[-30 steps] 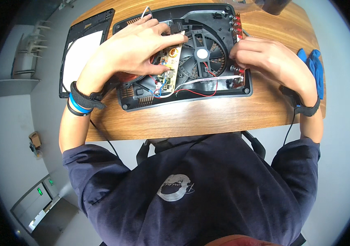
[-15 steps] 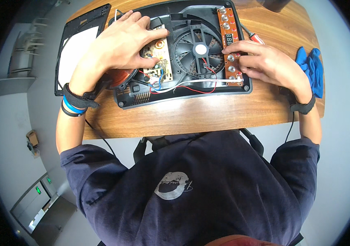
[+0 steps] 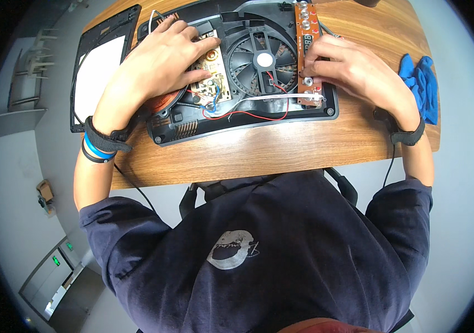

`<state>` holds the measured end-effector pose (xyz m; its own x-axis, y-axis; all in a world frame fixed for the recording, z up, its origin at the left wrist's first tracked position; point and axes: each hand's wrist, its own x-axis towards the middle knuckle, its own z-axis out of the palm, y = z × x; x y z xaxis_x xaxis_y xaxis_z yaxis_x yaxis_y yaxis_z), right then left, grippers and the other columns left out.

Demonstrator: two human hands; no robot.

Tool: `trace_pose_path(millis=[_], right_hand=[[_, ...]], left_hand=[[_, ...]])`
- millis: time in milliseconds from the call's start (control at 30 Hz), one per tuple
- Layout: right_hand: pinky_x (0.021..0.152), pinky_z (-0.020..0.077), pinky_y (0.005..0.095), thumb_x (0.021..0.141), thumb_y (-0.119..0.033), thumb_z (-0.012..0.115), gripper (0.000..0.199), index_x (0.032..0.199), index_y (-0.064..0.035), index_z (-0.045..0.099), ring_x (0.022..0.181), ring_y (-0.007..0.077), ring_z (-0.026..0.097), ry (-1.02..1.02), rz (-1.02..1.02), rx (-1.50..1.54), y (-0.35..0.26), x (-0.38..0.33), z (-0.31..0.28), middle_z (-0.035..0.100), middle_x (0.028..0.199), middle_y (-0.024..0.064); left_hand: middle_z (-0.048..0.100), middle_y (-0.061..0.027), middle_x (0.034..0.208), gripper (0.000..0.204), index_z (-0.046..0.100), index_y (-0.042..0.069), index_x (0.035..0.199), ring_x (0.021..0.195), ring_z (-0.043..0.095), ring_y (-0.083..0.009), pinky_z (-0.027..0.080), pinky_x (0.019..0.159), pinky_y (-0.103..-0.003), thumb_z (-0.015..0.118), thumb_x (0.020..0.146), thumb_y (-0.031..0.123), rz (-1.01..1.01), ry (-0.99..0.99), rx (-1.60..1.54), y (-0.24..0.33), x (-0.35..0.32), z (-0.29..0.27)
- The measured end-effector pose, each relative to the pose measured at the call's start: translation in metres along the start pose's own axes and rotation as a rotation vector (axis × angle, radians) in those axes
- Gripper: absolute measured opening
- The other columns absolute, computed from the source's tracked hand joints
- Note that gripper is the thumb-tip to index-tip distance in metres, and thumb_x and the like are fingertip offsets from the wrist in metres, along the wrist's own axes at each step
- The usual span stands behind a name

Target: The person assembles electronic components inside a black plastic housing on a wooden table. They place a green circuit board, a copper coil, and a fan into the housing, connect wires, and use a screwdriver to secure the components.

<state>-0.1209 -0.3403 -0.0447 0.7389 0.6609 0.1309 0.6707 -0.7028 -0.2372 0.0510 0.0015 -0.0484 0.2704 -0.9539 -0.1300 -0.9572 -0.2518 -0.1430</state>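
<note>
Brown wood-grain table under the work; on it a black casing, its inside bared. Left hand lies palm-down across the casing's left part, thumb and forefinger spread wide over a pale circuit board, thumb tip at its face, forefinger tip nearer its far end. Copper coil partly visible at the near edge of my left hand, left of that board. Right hand at the casing's right side, fingers bent and close together over the middle of an orange-brown strip board; whether I pinch it or merely touch it, I cannot tell. Round silver parts and a dark display sit along that strip. Between the 2 boards, a black fan with 1 white hub. White cable reaches the strip's near end; red wire curves on the near side of the fan. Well off right, blue fabric on the wood; left, a black panel with a white face, partly behind my forearm.
</note>
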Motion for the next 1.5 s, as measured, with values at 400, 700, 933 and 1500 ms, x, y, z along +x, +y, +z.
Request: trace_pose_path(millis=[400, 700, 933, 1500], right_hand=[[0.095, 0.0528, 0.042, 0.098, -0.02, 0.071, 0.026, 0.119, -0.0041, 0.074, 0.11, 0.0297, 0.061, -0.011, 0.029, -0.11, -0.031, 0.017, -0.014, 0.061, 0.111, 0.0079], [0.072, 0.0525, 0.0454, 0.103, -0.025, 0.079, 0.032, 0.114, -0.0044, 0.057, 0.078, 0.0364, 0.064, 0.111, 0.278, 0.123, -0.025, 0.022, -0.001, 0.063, 0.087, 0.0151], [0.062, 0.0507, 0.0387, 0.099, -0.034, 0.085, 0.04, 0.105, -0.0039, 0.06, 0.066, 0.0249, 0.063, 0.134, 0.469, 0.164, 0.003, 0.021, 0.017, 0.061, 0.073, 0.0091], [0.058, 0.0529, 0.0311, 0.103, -0.033, 0.083, 0.037, 0.101, -0.0029, 0.062, 0.066, 0.0101, 0.066, 0.242, 0.648, 0.47, 0.041, 0.028, 0.001, 0.066, 0.075, 0.0039]], left_hand=[[0.063, -0.0189, 0.147, 0.056, 0.064, 0.019, 0.152, 0.141, 0.059, -0.0409, 0.051, 0.119, -0.05, 0.079, 0.1, 0.03, -0.116, -0.071, -0.025, 0.022, -0.009, -0.013], [0.053, -0.0233, 0.157, 0.072, 0.061, 0.029, 0.158, 0.146, 0.054, -0.0437, 0.049, 0.122, -0.051, 0.087, 0.092, 0.03, -0.206, -0.166, -0.123, 0.015, -0.002, -0.015], [0.052, -0.0216, 0.16, 0.066, 0.067, 0.024, 0.147, 0.149, 0.051, -0.0439, 0.044, 0.126, -0.053, 0.092, 0.086, 0.029, 0.015, 0.008, -0.088, -0.008, 0.012, 0.01], [0.069, -0.0228, 0.125, 0.052, 0.065, 0.006, 0.138, 0.119, 0.068, -0.0436, 0.057, 0.099, -0.052, 0.082, 0.095, 0.031, 0.051, -0.229, -0.284, -0.055, 0.03, -0.062]])
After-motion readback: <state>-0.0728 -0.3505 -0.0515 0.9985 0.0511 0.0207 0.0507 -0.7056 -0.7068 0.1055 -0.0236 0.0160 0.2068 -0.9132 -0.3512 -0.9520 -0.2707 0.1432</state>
